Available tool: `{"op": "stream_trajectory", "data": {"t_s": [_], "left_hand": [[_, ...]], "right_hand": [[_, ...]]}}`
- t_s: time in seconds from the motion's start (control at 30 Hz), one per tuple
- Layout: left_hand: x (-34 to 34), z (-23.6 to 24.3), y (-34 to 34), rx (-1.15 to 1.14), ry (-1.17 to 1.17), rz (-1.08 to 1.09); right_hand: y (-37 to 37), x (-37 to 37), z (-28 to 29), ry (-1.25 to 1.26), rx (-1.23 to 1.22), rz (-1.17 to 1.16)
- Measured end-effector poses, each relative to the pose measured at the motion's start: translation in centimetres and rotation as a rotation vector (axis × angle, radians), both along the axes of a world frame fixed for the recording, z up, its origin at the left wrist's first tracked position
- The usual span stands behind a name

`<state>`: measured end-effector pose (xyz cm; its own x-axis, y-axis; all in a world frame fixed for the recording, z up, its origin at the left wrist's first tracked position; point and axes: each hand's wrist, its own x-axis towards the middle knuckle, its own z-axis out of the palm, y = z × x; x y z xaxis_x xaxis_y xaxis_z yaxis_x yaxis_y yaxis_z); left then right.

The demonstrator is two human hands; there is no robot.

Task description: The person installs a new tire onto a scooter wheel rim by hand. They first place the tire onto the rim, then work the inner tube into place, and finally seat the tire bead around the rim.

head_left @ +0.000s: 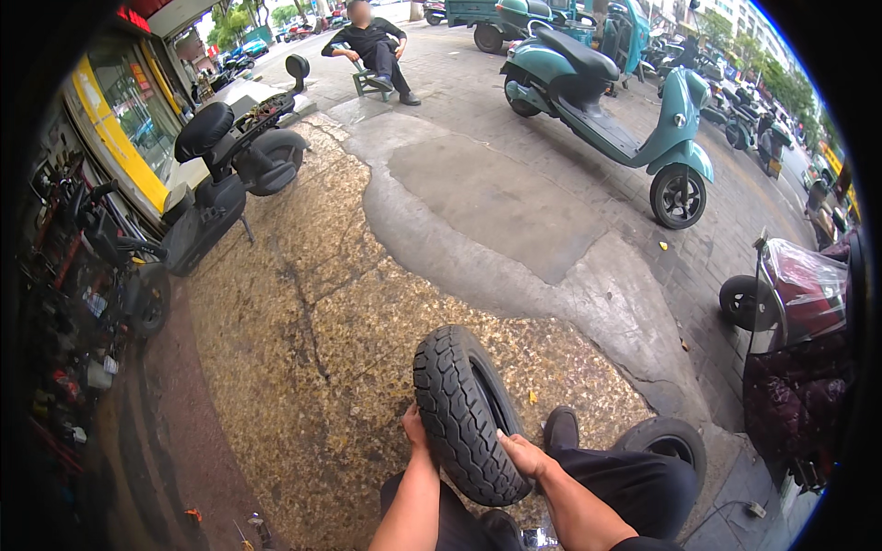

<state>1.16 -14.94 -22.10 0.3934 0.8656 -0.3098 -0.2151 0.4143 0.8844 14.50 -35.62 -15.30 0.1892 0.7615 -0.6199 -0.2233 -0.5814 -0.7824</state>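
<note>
A black scooter tyre (457, 418) with a chunky tread stands upright between my knees, tilted a little, its hollow inside showing on the right. My left hand (415, 428) grips its left side, the fingers partly hidden behind the tread. On the right, my right hand (525, 455) is closed on the sidewall, the thumb lying along the edge of the tread. No rim shows inside the tyre. A second black tyre (663, 435) lies on the ground beside my right leg.
A dark scooter (216, 197) without some panels stands at the left, near cluttered tools and parts (83, 340). A teal scooter (606, 110) is parked at the far right, and a maroon scooter (808, 289) nearer. A person (372, 46) sits on a low chair ahead.
</note>
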Motion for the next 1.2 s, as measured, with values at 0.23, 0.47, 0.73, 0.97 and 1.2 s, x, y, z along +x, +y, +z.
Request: {"op": "stream_trajectory", "data": {"t_s": [0.23,0.47,0.73,0.97,1.2], "left_hand": [[-0.3,-2.2,0.3,0.004,0.080,0.036],[-0.5,-3.9,1.5,0.105,0.282,0.011],[-1.8,8.6,0.6,-0.281,-0.191,-0.205],[-4.0,11.6,0.3,-0.279,-0.067,-0.238],[-5.3,10.5,-0.8,-0.252,0.178,-0.098]], "right_hand": [[0.1,0.2,-0.7,-0.021,-0.045,0.060],[0.5,-0.6,0.7,0.032,-0.027,-0.113],[1.8,-0.5,1.9,-0.034,0.104,-0.057],[3.0,-1.1,2.4,-0.104,0.088,0.134],[5.3,-1.1,0.9,-0.507,0.324,-0.036]]}}
